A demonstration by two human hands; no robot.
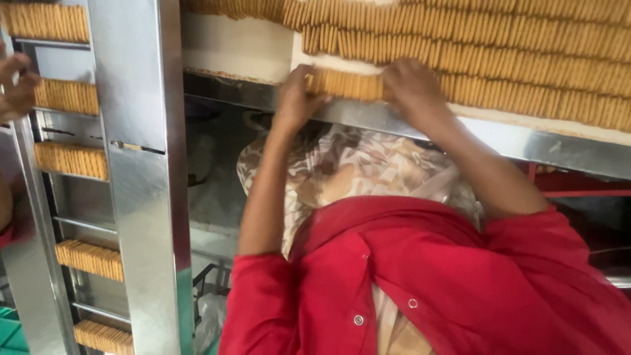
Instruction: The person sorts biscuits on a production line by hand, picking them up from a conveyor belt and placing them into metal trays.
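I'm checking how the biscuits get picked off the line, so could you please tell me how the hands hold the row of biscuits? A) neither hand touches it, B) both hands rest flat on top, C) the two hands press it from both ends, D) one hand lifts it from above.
C: the left hand and the right hand each press against one end of the short row of biscuits standing on edge.
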